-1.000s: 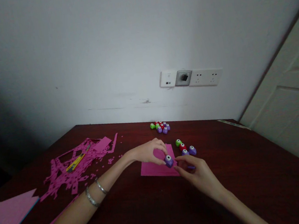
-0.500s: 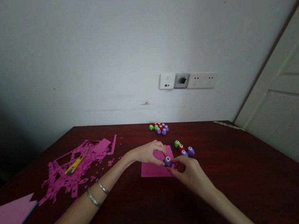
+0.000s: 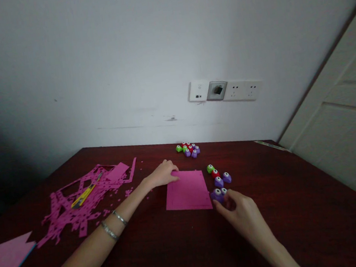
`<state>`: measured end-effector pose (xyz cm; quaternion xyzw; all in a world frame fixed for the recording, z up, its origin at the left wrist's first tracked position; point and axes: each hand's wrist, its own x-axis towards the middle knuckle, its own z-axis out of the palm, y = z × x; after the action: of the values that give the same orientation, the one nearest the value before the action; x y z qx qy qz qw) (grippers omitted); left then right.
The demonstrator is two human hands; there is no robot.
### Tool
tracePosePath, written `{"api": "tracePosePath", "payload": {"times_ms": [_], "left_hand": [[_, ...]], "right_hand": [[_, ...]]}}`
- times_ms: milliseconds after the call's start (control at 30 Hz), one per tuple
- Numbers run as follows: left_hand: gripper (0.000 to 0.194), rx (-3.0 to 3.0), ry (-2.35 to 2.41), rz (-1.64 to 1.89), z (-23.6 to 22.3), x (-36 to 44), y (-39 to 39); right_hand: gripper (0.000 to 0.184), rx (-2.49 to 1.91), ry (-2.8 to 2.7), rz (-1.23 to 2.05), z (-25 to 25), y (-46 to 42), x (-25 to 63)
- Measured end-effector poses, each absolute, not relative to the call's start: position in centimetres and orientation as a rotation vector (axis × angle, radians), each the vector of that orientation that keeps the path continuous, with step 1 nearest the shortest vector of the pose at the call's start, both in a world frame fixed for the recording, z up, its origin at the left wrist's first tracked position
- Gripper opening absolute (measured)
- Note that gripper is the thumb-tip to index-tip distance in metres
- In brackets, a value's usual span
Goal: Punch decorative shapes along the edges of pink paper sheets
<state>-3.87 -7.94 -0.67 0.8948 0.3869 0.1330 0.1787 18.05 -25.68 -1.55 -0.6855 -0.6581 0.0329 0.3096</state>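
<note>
A square sheet of pink paper (image 3: 188,193) lies flat on the dark red table. At its upper left corner is my left hand (image 3: 162,173), fingers bent and gripping the paper's edge. My right hand (image 3: 241,208) is closed around a small purple craft paper punch (image 3: 217,195) just off the sheet's lower right edge. A second purple punch (image 3: 224,191) shows right beside it, partly behind my fingers. Just beyond are a green punch (image 3: 210,169), a red punch (image 3: 215,174) and two more purple punches (image 3: 218,181), each with a white round top.
Several more punches (image 3: 190,149) cluster near the wall. On the left, a yellow utility knife (image 3: 86,196) rests on a heap of pink punched paper scraps (image 3: 77,215). Pink sheets (image 3: 8,262) lie at the near left edge. Wall sockets (image 3: 242,90) sit above the table.
My right hand has carried the purple punch from over the pink paper to the right. My left hand has drawn back to the sheet's upper left corner, uncovering the paper.
</note>
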Motion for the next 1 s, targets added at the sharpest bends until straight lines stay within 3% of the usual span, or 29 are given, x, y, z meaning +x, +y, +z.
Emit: {"api": "tracePosePath", "payload": {"times_ms": [200, 600, 1000], "left_hand": [[0.056, 2.627, 1.199, 0.264, -2.5, -4.7, -6.0], [0.044, 2.544, 1.156, 0.217, -2.2, -4.5, -5.9], [0.049, 2.470, 1.214, 0.209, -3.1, -4.7, -5.2]], "right_hand": [[0.026, -1.838, -1.770, 0.089, -2.4, -25.4, 18.1], [0.025, -1.934, -1.770, 0.216, -3.4, -25.1, 18.0], [0.021, -1.961, -1.768, 0.227, -3.0, -25.3, 17.7]]}}
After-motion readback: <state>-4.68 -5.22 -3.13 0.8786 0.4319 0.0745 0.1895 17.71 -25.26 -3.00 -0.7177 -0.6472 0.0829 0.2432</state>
